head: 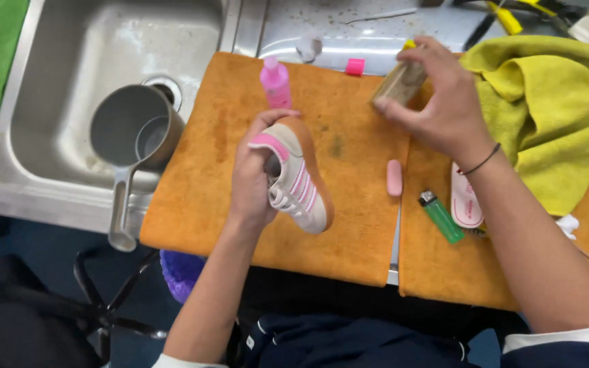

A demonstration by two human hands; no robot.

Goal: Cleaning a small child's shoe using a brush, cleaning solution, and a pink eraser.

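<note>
Bare forearms; thin dark cord bracelet (483,161) on right wrist; white-edged navy sleeves.

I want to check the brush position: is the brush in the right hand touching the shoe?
Apart. The head view shows orange mat between the brush in the right hand and the shoe.

Green lighter (442,216), pink eraser (394,177), yellow towel (553,102)

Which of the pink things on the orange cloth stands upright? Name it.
The pink bottle at the cloth's far edge, just above the left hand. It alone stands upright; the pink eraser-like bar lies flat, and the small pink cap sits low.
</note>
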